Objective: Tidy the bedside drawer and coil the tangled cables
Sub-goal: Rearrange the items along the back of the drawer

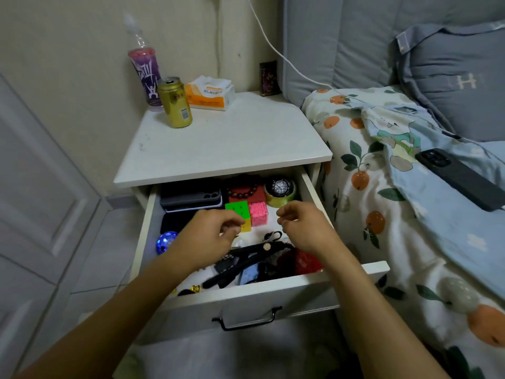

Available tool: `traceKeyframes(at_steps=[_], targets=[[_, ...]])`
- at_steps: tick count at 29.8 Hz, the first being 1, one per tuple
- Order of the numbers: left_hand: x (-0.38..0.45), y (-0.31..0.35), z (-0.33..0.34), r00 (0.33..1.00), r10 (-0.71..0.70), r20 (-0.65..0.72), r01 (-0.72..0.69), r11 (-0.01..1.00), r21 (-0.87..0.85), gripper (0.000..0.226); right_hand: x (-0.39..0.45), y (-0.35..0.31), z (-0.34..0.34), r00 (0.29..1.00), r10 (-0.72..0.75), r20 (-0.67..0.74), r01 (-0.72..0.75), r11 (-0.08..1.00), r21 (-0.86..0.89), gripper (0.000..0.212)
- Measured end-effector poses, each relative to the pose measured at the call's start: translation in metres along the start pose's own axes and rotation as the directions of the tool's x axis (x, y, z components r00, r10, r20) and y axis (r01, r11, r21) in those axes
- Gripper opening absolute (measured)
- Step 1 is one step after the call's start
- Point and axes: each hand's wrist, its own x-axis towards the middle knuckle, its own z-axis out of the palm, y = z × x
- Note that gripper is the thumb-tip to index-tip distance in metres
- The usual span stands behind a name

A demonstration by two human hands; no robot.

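The white drawer [287, 283] is hanging open under the bedside table [226, 143], and a tangle of black cables [246, 258] is lying at its near end, looking soft, light and bendy, best picked up by a loose end. The left hand [210, 233] and right hand [303, 225] are hovering above it with fingers curled; whether they are pinching anything is hard to tell.
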Motion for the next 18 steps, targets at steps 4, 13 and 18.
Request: traceKeyframes(at_steps=[4, 13, 18], targets=[[-0.04, -0.015, -0.011, 0.995, -0.104, -0.006, 0.103, 0.994, -0.045, 0.019, -0.031, -0.013, 0.016, 0.997, -0.076, 0.032, 0.08, 0.984, -0.159, 0.023], [-0.068, -0.043, -0.035, 0.962, -0.259, 0.089, 0.251, 0.964, 0.091, 0.028, -0.088, -0.034, 0.039, 0.97, -0.219, 0.107, 0.24, 0.934, -0.264, 0.023], [-0.041, -0.063, -0.041, 0.95, -0.267, 0.16, 0.212, 0.931, 0.296, 0.034, -0.054, -0.039, 0.05, 0.936, -0.245, 0.253, 0.333, 0.851, -0.407, 0.028]])
